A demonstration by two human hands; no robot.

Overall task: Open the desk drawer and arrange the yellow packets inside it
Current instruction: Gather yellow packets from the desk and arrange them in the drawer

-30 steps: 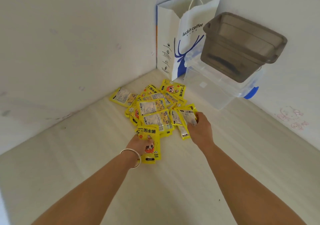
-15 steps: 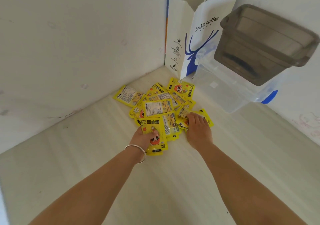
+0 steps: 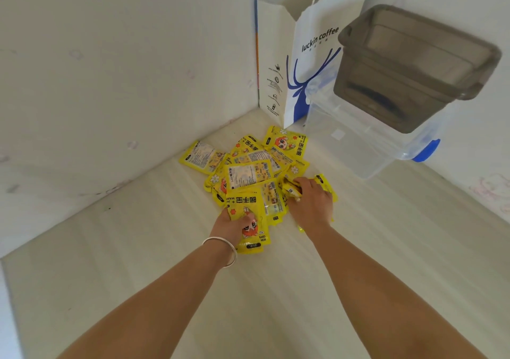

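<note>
Both arms reach up from the bottom of the frame to a heap of yellow hand-warmer packets lying just above centre, on the pale wood-grain floor of what I take to be the opened drawer, white walls rising on the left and at the back. The left hand, a silver bangle on its wrist, has its fingers curled round the lower end of one packet at the near edge of the heap, thumb laid across the printed cartoon face. That packet's long axis runs up and down the frame, its top pointing away into the pile. The right hand lies palm down on the right side of the heap, fingers bent and pinching a crumpled packet, though how firmly I cannot tell.

The loose packets lie above and to the left of both hands, overlapping at all angles; the farthest one sits toward the left wall. The left hand looks nearer to those strays, the right nearer to the packets by the paper coffee bag in the upper centre. A clear plastic box with a grey tub stacked on it stands at the upper right, close beside the heap, so sweeping that way looks cramped to me
</note>
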